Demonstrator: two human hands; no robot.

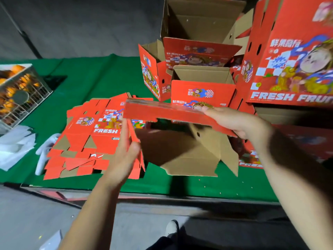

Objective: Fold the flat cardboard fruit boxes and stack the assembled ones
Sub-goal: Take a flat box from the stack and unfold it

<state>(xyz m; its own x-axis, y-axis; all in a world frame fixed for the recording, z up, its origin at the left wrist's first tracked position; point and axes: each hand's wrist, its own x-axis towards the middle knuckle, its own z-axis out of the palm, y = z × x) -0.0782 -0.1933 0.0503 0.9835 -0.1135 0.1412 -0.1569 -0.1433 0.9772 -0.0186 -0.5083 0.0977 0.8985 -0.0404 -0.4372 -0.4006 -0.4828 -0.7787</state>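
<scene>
While right hand (239,121) grips box (180,112), flats (93,136) read "FRESH".

so it's a table with a green cloth (100,76) over it, grey concrete floor (36,213) down at 6 to 8 o'clock. Dull grey wall (81,24) from 10 to 12. Wire crate (21,94) at 9 o'clock, white bags (16,147) just below it. Lighting's pretty dim.

The left hand (126,156) is held upright at frame centre, fingers straight. The right hand (239,121) is extended at centre right, fingers curled in a grip.
</scene>
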